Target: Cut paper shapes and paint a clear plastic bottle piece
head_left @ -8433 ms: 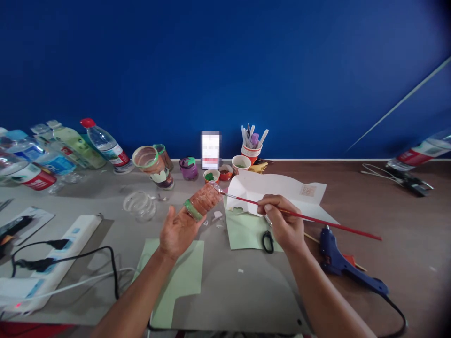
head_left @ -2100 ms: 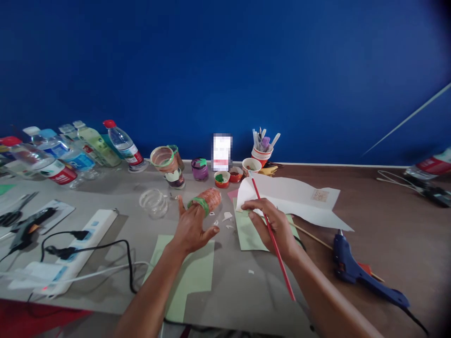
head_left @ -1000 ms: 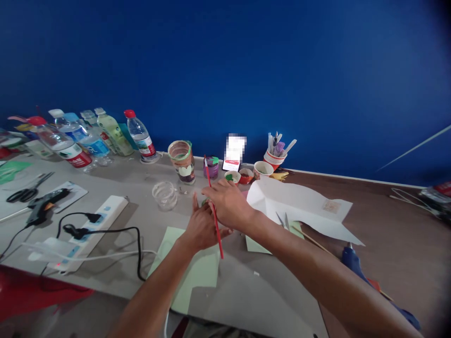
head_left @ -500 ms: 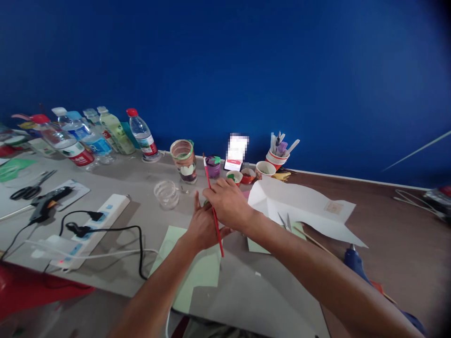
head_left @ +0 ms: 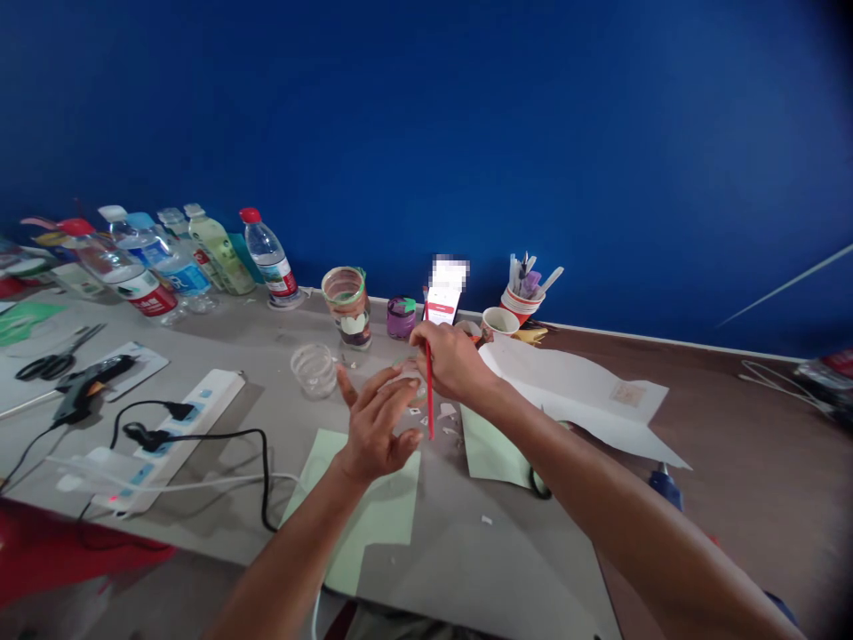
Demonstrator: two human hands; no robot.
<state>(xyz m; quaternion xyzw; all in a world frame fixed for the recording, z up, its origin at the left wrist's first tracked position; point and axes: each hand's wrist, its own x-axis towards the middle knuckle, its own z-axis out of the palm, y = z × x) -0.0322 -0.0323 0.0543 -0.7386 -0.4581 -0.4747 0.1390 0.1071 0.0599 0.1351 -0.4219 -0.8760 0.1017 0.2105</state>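
Observation:
My left hand is raised over the table with its fingers apart, and nothing shows in its grip. Close beyond its fingertips, my right hand is closed around a red paintbrush, which stands nearly upright with its handle end down. A clear plastic edge shows below the right hand's fingers; whether that hand holds it I cannot tell. The rust-coloured painted bottle piece is not visible now. A clear cut bottle ring lies left of my hands. Behind them stand a brown painted cup and a purple painted cup.
Scissors partly show under my right forearm, beside green paper and a white sheet. Paper cups, a phone and several bottles line the wall. A power strip lies left; a blue glue gun lies right.
The painted bottle piece was on my left fingers; they are now bare and spread. My right hand, which lay over the left, has moved away up and right with the paintbrush.

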